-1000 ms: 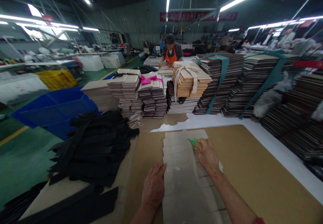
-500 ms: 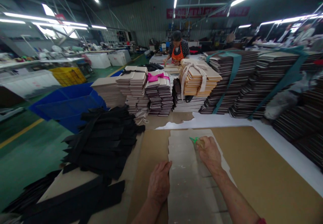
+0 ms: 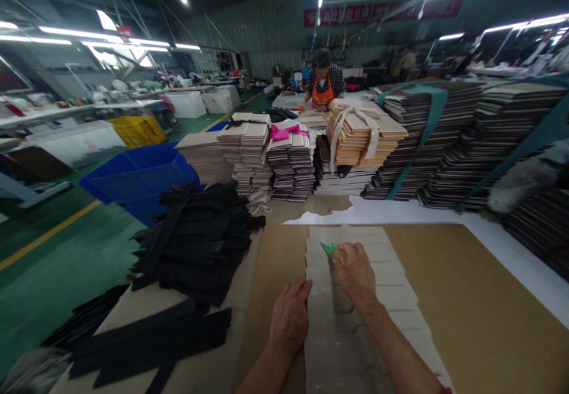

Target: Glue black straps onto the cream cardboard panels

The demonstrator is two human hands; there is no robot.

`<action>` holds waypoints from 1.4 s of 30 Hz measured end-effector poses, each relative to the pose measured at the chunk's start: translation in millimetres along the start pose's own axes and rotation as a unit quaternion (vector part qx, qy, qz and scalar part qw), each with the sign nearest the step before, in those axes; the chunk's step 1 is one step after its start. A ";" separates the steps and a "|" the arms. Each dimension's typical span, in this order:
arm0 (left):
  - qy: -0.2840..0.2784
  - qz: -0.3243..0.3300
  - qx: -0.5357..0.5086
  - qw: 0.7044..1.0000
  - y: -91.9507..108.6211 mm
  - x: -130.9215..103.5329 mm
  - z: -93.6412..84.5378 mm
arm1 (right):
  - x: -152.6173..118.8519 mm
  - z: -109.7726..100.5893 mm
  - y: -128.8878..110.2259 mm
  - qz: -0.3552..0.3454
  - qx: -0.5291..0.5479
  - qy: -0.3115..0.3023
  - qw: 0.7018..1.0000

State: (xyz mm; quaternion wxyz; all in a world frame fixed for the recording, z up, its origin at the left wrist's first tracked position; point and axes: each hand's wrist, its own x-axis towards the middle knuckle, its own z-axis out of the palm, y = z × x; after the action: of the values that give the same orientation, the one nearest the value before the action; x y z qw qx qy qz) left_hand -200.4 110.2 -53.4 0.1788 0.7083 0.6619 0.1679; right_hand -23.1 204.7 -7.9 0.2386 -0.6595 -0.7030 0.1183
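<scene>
Head view: boards [image 3: 347, 346] in overlapping row on brown sheet [image 3: 462, 287], edges stepped, seemingly so each leaves strip bare. Right hand [image 3: 355, 271] pinching green-tipped tool [image 3: 333, 250] over boards' far end; firm hold probably for control. Tip contact unclear. Left hand [image 3: 291, 316] at boards' left edge, fingers extended, gripping nothing visible; likely bracing row against sliding. Black strips [image 3: 195, 240] left of boards, presumably put aside for working room. Tied stacks [image 3: 291, 166] beyond boards, ties [image 3: 284, 133] presumably meant to hold piles together. Co-worker [image 3: 323, 90] farther beyond boards, behind stacks.
</scene>
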 end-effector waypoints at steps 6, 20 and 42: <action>0.013 0.003 -0.003 1.000 -0.2 -2.0 0.9 | -0.7 6.6 -9.3 -0.001 0.007 0.011 1.000; 0.002 -0.005 0.007 1.000 2.8 -0.5 -2.5 | -9.8 16.8 -15.0 -0.018 0.048 0.019 0.999; 0.012 -0.014 0.007 1.000 -2.1 0.1 4.7 | 35.1 22.0 -8.6 0.025 0.027 0.043 0.998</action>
State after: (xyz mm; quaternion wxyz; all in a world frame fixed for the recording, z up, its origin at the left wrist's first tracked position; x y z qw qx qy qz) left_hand -200.0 110.3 -58.5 0.1688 0.6983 0.6747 0.1693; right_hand -42.0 241.6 -16.4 0.2835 -0.6744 -0.6720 0.1150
